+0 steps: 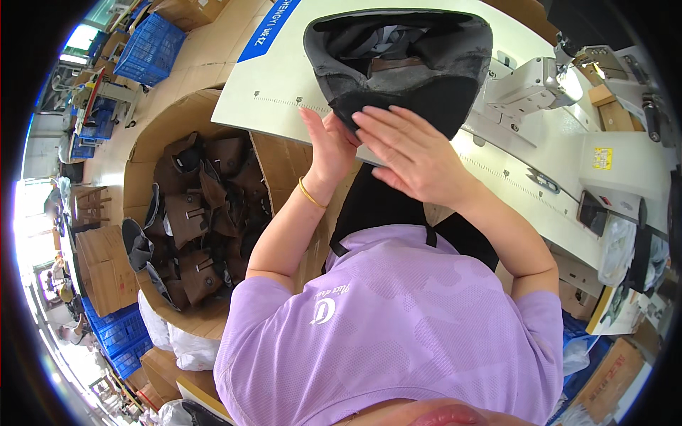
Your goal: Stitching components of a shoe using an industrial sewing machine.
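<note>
Black-and-grey hollow piece (pixel 398 92) sits at the near edge of our white surface (pixel 259 110), left of the sewing machine (pixel 533 85), mouth up, crumpled grey material (pixel 387 39) inside. Our right hand (pixel 412 150) is flat, fingers stretched out together across the near wall of the piece; can't confirm firm contact. Our left hand (pixel 332 148) is just beside it at the piece's lower left corner, one digit sticking up, the rest partly hidden behind the right fingertips, so we can't tell if it grips. Gold bangle (pixel 310 193) on that wrist. Printed scale runs along the near edge; snips (pixel 543 180) lie further right along it. Off the surface's left end: round-looking cardboard carton (pixel 150 149) of brown pieces (pixel 186 220). Blue crate (pixel 149 48) stands beyond on the floor.
</note>
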A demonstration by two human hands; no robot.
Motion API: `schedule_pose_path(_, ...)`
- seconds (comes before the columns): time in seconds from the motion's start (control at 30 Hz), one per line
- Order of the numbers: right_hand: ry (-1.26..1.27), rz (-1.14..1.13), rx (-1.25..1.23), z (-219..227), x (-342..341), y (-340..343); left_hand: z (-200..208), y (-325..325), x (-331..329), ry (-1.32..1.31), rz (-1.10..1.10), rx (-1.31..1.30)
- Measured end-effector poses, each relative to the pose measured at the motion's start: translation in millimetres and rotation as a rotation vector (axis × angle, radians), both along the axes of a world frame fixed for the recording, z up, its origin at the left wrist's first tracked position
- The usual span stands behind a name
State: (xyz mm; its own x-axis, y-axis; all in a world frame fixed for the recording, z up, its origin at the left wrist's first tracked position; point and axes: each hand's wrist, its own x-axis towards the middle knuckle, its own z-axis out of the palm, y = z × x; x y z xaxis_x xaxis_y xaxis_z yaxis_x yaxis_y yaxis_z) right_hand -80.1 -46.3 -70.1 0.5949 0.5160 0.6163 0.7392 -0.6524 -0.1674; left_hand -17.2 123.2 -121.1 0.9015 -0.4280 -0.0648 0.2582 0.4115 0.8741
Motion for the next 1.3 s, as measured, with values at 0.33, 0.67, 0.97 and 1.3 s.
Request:
schedule_pose_path(0.33, 0.153, -0.005, 0.215, 3.8, 18.2, 6.4, -1.8, -13.6, -11.4, -0.119, 0.153, -0.031)
schedule_pose_path(0.67, 0.047, 0.164, 0.280, 27.2, 66.4, 10.6, -0.6, -10.4, -9.8, -0.280, -0.011, 0.031)
schedule_pose_path(0.97, 0.042, 0.200, 0.343, 20.9, 82.4, 19.8, 16.3, -11.2, -10.8, -0.357, 0.003, 0.213)
schedule_pose_path(1.3, -0.028, 0.182, 0.471, 11.1, 21.2, 17.3, -9.8, -3.8, -12.0, -1.036, 0.372, 0.680)
